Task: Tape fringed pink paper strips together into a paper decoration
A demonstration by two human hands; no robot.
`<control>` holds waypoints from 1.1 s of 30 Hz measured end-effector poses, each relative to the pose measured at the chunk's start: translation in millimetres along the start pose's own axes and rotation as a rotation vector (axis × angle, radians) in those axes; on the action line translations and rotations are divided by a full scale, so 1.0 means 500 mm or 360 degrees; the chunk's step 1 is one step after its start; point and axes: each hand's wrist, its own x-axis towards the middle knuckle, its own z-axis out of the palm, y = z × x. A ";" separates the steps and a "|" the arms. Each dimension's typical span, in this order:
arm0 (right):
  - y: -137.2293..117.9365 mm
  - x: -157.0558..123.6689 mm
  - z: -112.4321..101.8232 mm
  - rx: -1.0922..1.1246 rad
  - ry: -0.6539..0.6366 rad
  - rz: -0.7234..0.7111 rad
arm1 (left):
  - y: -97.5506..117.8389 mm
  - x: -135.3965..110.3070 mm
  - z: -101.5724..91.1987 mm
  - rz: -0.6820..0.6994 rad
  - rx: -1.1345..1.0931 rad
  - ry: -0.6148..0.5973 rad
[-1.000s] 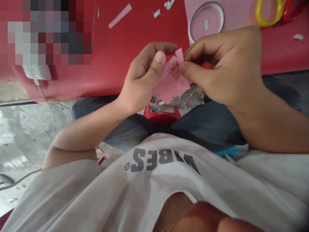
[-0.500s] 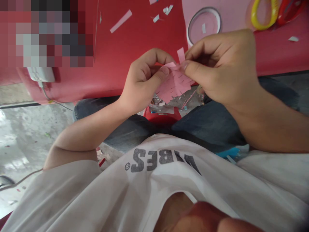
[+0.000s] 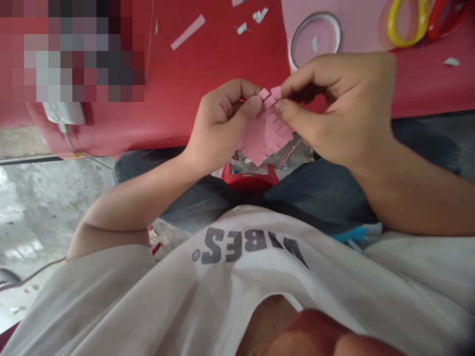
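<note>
Pink paper [image 3: 264, 136]: edges slit into short, narrow tabs.

One head-worn view, forward and down, close above left hand [image 3: 219, 124], right hand [image 3: 347, 106] and red table [image 3: 208, 64].

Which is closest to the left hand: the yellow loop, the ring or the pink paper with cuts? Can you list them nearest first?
1. Pink paper with cuts: held in the left hand.
2. Ring: up and to the right in the head view.
3. Yellow loop: farther right.
</note>
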 end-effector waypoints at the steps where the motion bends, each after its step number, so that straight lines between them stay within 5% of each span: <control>1: -0.001 0.000 -0.001 -0.0048 0.0000 -0.0007 | 0.006 -0.002 0.002 0.0001 0.0042 0.0015; 14: -0.001 -0.004 -0.007 -0.0319 -0.0108 -0.0135 | 0.014 -0.008 0.007 0.0048 0.0214 0.0050; 19: 0.000 -0.005 -0.011 -0.0468 -0.0208 -0.0191 | 0.019 -0.012 0.004 -0.0042 0.0164 -0.0079; 24: 0.004 -0.003 -0.010 -0.0292 -0.0253 -0.0101 | 0.012 -0.010 0.001 -0.0003 0.0145 -0.0127; 33: 0.013 -0.001 -0.006 0.0142 -0.0053 0.0228 | 0.019 0.004 -0.009 0.0187 0.0017 0.0200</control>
